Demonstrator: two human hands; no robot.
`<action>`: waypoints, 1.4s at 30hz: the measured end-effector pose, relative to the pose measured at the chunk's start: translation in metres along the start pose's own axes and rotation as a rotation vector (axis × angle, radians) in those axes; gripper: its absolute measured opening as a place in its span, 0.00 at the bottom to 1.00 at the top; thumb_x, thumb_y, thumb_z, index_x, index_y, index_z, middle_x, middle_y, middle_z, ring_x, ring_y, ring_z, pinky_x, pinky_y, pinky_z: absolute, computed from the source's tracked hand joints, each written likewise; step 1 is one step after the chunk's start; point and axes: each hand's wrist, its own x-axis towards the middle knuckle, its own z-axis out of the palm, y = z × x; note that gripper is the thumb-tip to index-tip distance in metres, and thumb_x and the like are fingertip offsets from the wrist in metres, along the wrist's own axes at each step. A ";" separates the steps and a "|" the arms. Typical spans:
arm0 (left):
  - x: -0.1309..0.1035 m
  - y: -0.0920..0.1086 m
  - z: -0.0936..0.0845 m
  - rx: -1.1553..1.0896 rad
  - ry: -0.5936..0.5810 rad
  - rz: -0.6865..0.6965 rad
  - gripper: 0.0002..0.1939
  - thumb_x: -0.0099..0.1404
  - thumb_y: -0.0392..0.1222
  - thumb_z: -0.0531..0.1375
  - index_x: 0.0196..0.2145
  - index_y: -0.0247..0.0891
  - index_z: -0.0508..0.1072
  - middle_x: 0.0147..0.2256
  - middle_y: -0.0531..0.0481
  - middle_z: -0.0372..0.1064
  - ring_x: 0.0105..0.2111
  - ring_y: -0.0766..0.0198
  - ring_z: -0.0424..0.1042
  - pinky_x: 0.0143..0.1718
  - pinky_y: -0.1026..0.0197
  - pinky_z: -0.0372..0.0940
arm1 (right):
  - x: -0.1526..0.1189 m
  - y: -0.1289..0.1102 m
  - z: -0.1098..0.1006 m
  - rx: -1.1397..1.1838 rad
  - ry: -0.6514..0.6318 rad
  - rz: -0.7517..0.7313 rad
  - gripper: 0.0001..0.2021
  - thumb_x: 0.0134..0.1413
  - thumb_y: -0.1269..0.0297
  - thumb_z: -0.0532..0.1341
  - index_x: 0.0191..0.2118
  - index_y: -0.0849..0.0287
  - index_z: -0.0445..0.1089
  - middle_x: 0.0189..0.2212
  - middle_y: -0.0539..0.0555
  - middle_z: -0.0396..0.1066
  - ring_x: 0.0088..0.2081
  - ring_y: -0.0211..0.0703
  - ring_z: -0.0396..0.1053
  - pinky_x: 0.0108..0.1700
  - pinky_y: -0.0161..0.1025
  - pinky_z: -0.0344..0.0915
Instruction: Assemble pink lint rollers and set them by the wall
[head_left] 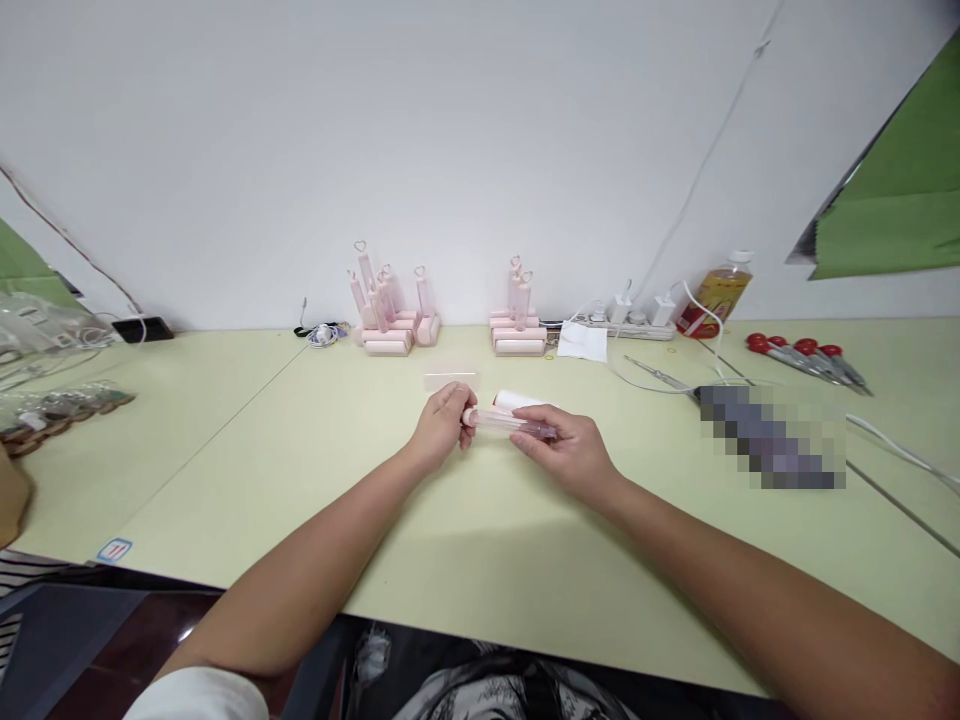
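Note:
Above the middle of the table, a clear pinkish lint-roller handle (496,423) lies level between my two hands. My left hand (439,428) pinches its pale left end. Around the darker right end, my right hand (571,447) is closed, with the fingers partly covering it. Just behind the handle rests a white roll (512,399), partly hidden by my right hand. A flat pale pink plastic piece (450,381) lies behind my left hand.
Pink lint rollers (387,342) with upright handles stand by the wall, and more rollers (519,340) to their right. A power strip (637,330), white paper (583,341), a drink bottle (716,297), red-ended tools (806,358) and a pixelated dark object (769,437) occupy the right side.

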 end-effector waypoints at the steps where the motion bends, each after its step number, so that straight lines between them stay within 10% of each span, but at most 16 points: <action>1: 0.000 0.000 -0.003 0.060 -0.044 0.012 0.16 0.65 0.54 0.53 0.30 0.38 0.64 0.18 0.58 0.59 0.13 0.71 0.58 0.12 0.69 0.52 | 0.002 0.001 -0.002 -0.025 -0.018 0.020 0.14 0.50 0.56 0.64 0.40 0.59 0.76 0.27 0.52 0.75 0.27 0.41 0.70 0.31 0.36 0.65; 11: -0.008 0.010 -0.018 0.601 -0.302 0.227 0.17 0.69 0.53 0.48 0.37 0.39 0.67 0.21 0.57 0.60 0.21 0.69 0.59 0.25 0.66 0.56 | 0.009 -0.007 -0.015 -0.322 -0.564 -0.062 0.19 0.63 0.51 0.51 0.47 0.56 0.71 0.25 0.51 0.72 0.27 0.42 0.67 0.30 0.36 0.57; 23: -0.014 0.008 -0.008 0.704 -0.153 0.350 0.14 0.71 0.48 0.45 0.36 0.40 0.64 0.23 0.56 0.59 0.24 0.66 0.59 0.29 0.64 0.54 | 0.004 -0.014 -0.013 -0.513 -0.515 -0.106 0.18 0.63 0.52 0.50 0.49 0.56 0.69 0.36 0.56 0.77 0.35 0.50 0.71 0.34 0.39 0.59; 42: -0.017 0.008 -0.008 0.784 -0.103 0.452 0.12 0.70 0.49 0.48 0.39 0.42 0.68 0.23 0.55 0.61 0.22 0.64 0.59 0.30 0.62 0.52 | 0.002 -0.015 -0.008 -0.014 -0.540 0.016 0.18 0.62 0.49 0.52 0.33 0.57 0.68 0.23 0.48 0.63 0.26 0.38 0.59 0.28 0.35 0.53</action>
